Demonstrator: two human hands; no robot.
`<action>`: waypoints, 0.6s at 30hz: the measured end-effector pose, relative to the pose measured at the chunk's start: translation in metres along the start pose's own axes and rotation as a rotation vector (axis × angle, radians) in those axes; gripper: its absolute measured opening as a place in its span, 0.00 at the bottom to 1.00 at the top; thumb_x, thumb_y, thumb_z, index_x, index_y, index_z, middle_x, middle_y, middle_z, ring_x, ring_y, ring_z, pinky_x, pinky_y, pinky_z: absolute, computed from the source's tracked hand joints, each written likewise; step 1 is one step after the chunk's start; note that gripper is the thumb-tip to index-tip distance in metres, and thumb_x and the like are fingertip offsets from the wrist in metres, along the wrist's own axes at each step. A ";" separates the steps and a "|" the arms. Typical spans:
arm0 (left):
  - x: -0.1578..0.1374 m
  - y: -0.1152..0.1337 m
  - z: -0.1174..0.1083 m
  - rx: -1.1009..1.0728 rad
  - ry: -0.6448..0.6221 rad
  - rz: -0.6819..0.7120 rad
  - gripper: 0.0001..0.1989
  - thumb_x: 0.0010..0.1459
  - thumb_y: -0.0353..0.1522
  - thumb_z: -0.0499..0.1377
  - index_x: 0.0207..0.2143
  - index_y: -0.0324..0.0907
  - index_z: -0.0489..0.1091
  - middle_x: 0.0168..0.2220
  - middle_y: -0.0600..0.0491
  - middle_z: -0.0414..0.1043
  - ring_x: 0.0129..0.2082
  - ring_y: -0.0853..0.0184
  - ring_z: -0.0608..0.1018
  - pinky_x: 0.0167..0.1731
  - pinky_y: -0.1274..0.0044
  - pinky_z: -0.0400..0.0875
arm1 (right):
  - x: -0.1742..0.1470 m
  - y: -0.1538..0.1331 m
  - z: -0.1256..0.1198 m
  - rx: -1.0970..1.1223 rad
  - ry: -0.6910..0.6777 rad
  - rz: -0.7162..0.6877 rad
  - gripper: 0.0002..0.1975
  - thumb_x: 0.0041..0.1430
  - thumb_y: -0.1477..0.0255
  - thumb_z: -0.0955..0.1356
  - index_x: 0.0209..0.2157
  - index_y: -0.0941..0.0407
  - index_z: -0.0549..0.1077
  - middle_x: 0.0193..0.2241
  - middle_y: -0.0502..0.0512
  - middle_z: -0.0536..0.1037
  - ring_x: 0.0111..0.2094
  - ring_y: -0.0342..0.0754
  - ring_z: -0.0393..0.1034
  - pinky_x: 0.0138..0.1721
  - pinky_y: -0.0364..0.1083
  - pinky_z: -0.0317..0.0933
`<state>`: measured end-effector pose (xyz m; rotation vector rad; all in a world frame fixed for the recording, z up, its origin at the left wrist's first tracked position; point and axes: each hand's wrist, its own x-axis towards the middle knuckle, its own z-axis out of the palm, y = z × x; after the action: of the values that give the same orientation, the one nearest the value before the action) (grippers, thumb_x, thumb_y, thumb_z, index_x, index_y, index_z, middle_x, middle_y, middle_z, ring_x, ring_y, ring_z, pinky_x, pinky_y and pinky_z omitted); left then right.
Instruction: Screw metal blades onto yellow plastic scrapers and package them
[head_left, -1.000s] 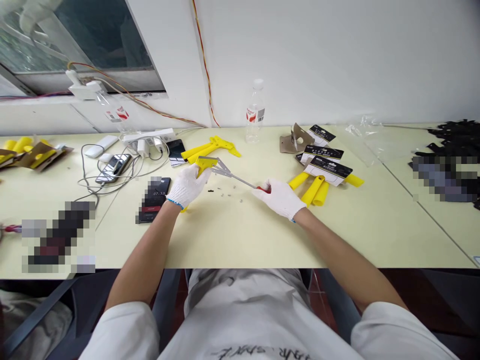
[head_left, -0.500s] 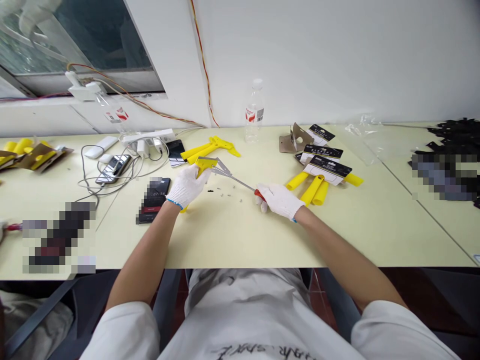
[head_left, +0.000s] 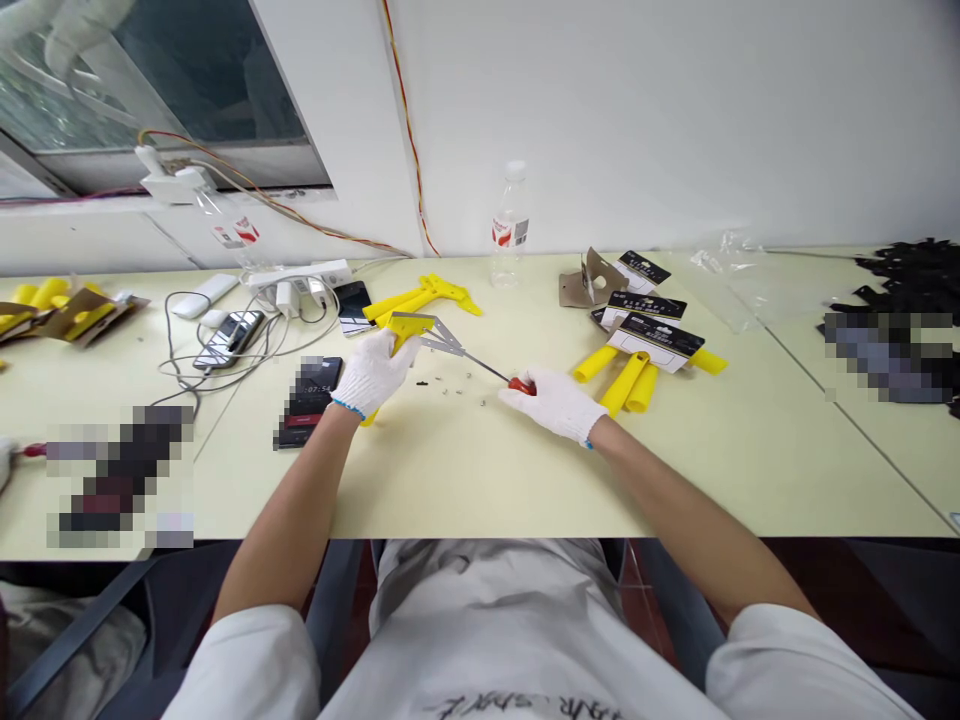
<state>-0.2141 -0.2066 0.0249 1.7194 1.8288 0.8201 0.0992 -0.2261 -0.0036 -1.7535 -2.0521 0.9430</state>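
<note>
My left hand [head_left: 375,372], in a white knit glove, is closed round a yellow plastic handle [head_left: 407,326]. A grey metal plate [head_left: 448,340] with holes juts from its head to the right. My right hand [head_left: 559,402], gloved too, grips the red handle of a screwdriver [head_left: 523,386]. Its thin shaft points left, and the tip meets the right end of the plate; the exact contact is too small to tell. Below lie several small metal screws [head_left: 459,392] and a small black piece [head_left: 422,383]. More yellow handles [head_left: 439,288] rest just behind my left hand.
Yellow handles with black-and-white cards [head_left: 652,340] lie right, near an opened brown card [head_left: 589,283]. A clear bottle [head_left: 510,225] stands by the wall. Phones [head_left: 311,395], tangled cables and a power strip [head_left: 300,275] occupy the left. Black pieces [head_left: 911,275] are heaped far right.
My right hand's fingers have shifted round the screwdriver handle, and more of the red shows. The left hand keeps its hold on the yellow handle almost unmoved.
</note>
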 end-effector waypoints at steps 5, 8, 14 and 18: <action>0.000 0.000 0.000 0.019 -0.002 -0.022 0.18 0.75 0.46 0.61 0.39 0.42 0.75 0.23 0.52 0.71 0.27 0.64 0.74 0.30 0.70 0.67 | -0.001 0.001 0.000 0.141 -0.125 -0.039 0.30 0.82 0.54 0.55 0.30 0.53 0.73 0.25 0.54 0.78 0.33 0.51 0.75 0.41 0.47 0.64; 0.000 0.001 -0.001 0.009 0.004 -0.014 0.18 0.75 0.47 0.61 0.41 0.42 0.76 0.23 0.52 0.71 0.28 0.63 0.74 0.31 0.70 0.68 | -0.001 0.000 0.000 0.070 -0.009 -0.025 0.22 0.77 0.53 0.65 0.31 0.52 0.70 0.29 0.52 0.79 0.32 0.50 0.71 0.37 0.47 0.60; -0.001 0.003 -0.001 0.012 -0.006 -0.036 0.17 0.75 0.46 0.61 0.40 0.42 0.76 0.24 0.51 0.72 0.28 0.62 0.75 0.32 0.69 0.69 | 0.000 0.002 0.000 0.077 -0.110 -0.051 0.25 0.79 0.51 0.62 0.31 0.52 0.71 0.27 0.52 0.79 0.32 0.50 0.73 0.38 0.47 0.60; -0.001 0.003 -0.001 -0.020 -0.006 -0.016 0.17 0.75 0.45 0.61 0.40 0.41 0.76 0.24 0.51 0.71 0.29 0.62 0.74 0.33 0.68 0.69 | 0.000 0.002 0.001 0.103 -0.075 -0.060 0.25 0.79 0.52 0.60 0.32 0.52 0.72 0.28 0.52 0.79 0.33 0.50 0.73 0.39 0.47 0.61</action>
<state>-0.2129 -0.2074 0.0274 1.6905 1.8219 0.8231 0.1006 -0.2265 -0.0056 -1.6187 -2.0505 1.0912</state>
